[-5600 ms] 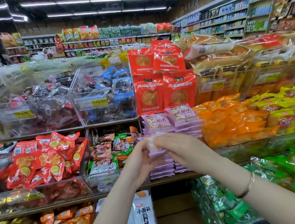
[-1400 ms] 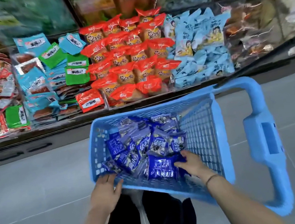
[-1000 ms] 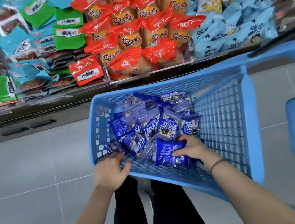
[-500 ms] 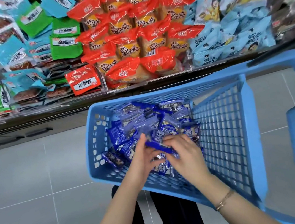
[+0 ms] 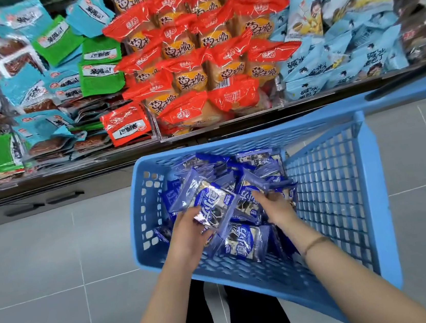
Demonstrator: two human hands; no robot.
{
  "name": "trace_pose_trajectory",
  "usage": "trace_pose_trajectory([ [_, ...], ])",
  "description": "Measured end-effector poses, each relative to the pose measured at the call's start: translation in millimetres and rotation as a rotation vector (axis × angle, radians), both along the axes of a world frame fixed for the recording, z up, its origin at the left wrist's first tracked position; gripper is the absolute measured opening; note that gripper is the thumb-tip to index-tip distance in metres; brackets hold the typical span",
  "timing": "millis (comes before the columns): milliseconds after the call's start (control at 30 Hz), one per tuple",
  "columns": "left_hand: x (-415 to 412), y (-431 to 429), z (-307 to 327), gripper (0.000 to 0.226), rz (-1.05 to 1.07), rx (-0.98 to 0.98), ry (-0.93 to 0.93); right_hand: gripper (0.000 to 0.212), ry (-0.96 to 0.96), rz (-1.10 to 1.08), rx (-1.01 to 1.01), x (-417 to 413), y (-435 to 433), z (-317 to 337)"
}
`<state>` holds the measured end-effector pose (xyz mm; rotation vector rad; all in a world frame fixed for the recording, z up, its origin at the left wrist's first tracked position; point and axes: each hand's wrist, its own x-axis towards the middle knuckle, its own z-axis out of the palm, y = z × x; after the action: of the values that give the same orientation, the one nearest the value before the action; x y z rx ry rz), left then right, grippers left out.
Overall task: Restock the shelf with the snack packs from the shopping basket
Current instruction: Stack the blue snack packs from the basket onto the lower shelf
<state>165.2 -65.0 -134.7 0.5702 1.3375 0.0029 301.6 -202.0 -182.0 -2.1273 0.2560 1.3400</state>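
Above basket [image 5: 144,223], snack pack [image 5: 207,202] in left fingers [image 5: 188,218], right fingers [image 5: 262,198] probably gripping another

Dark blue snack packs [image 5: 243,242] with white writing are piled loosely in the light blue shopping basket [image 5: 377,195], mostly by its left wall. One lifted pack [image 5: 210,202] is held tilted above the pile by the left hand [image 5: 188,231]. The shelf [image 5: 74,175] is seen past the basket's far edge, packed full.
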Motion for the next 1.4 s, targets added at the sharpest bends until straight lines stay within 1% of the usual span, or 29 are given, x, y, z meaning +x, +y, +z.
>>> trace_pose_trajectory([
  [33,-2.0,1.5,-0.1,0.017,0.005,0.017,0.012,0.036,0.072,-0.085,-0.014,-0.5,7.0,-4.0],
  [67,-3.4,2.7,0.4,0.009,0.017,0.02,0.014,0.04,0.097,-0.182,-0.02,-0.8,12.1,-8.5],
  [100,-6.1,4.8,0.1,0.008,0.028,0.01,0.007,0.044,0.097,-0.26,-0.017,-0.6,15.1,-11.7],
  [200,-12.2,11.3,0.8,0.003,0.049,-0.05,-0.043,0.04,0.115,-0.335,0.0,-1.9,13.2,-15.5],
  [267,-14.4,16.5,-0.5,0.009,0.081,-0.065,-0.062,0.04,0.107,-0.367,0.003,-3.1,2.9,-15.2],
  [300,-15.2,19.2,-2.0,0.012,0.102,-0.063,-0.061,0.036,0.093,-0.39,0.018,-3.3,-3.0,-15.0],
  [367,-16.9,23.4,-4.7,0.007,0.143,-0.072,-0.078,0.023,0.1,-0.449,0.093,-3.5,-12.8,-12.4],
  [400,-17.7,24.4,-6.3,0.005,0.153,-0.082,-0.102,0.022,0.124,-0.487,0.134,-3.7,-15.8,-9.6],
  [533,-18.0,19.1,-11.8,0.011,0.213,-0.136,-0.241,0.021,0.189,-0.663,0.269,-2.9,-20.9,0.5],
  [567,-17.6,16.1,-12.5,0.011,0.24,-0.147,-0.277,0.019,0.231,-0.712,0.321,-3.5,-21.5,3.7],
  [633,-16.3,10.0,-15.9,0.012,0.283,-0.17,-0.331,0.006,0.325,-0.76,0.396,-8.1,-23.4,10.7],
  [700,-15.4,5.0,-18.4,0.004,0.333,-0.195,-0.36,0.014,0.37,-0.777,0.427,-16.3,-26.9,16.0],
  [800,-16.0,1.1,-20.3,0.006,0.37,-0.182,-0.389,0.024,0.282,-0.817,0.395,-23.2,-29.3,21.1],
  [833,-17.0,-0.2,-20.9,0.005,0.366,-0.173,-0.4,0.031,0.243,-0.845,0.381,-22.6,-30.4,24.4],
  [867,-17.8,-1.5,-20.4,0.002,0.36,-0.168,-0.409,0.038,0.192,-0.834,0.368,-20.7,-32.4,26.2],
  [900,-18.6,-2.1,-19.1,0.01,0.343,-0.164,-0.414,0.044,0.137,-0.771,0.346,-17.7,-33.4,32.0],
  [933,-19.2,-2.9,-18.2,0.024,0.303,-0.166,-0.41,0.044,0.085,-0.628,0.354,-14.2,-34.7,35.6],
  [1000,-19.2,-4.0,-14.9,0.045,0.154,-0.177,-0.368,0.024,0.03,-0.203,0.443,-5.9,-31.0,48.5],
  [1033,-18.1,-4.9,-11.3,0.048,0.067,-0.179,-0.345,0.02,0.009,0.003,0.466,-1.2,-26.4,54.5],
  [1067,-16.8,-6.3,-7.3,0.047,-0.017,-0.173,-0.318,0.023,-0.035,0.178,0.48,3.6,-21.1,55.9],
  [1100,-15.1,-8.2,-3.4,0.045,-0.098,-0.165,-0.298,0.026,-0.09,0.3,0.473,8.0,-14.8,57.2],
  [1133,-13.3,-10.2,0.4,0.043,-0.163,-0.153,-0.289,0.027,-0.14,0.376,0.48,11.6,-8.1,57.1],
  [1200,-11.3,-15.2,3.2,0.047,-0.254,-0.105,-0.271,0.032,-0.201,0.485,0.519,14.5,3.4,55.8],
  [1267,-10.7,-17.6,4.2,0.052,-0.275,-0.076,-0.235,0.037,-0.233,0.538,0.518,10.7,12.7,54.6],
  [1333,-11.3,-18.9,5.0,0.054,-0.213,-0.102,-0.234,0.039,-0.286,0.46,0.485,5.5,16.2,51.4],
  [1367,-11.4,-19.0,5.0,0.057,-0.166,-0.114,-0.23,0.038,-0.285,0.367,0.474,2.9,15.4,50.8],
  [1400,-11.5,-19.4,4.5,0.06,-0.116,-0.118,-0.224,0.038,-0.236,0.254,0.476,0.2,12.0,50.7],
])
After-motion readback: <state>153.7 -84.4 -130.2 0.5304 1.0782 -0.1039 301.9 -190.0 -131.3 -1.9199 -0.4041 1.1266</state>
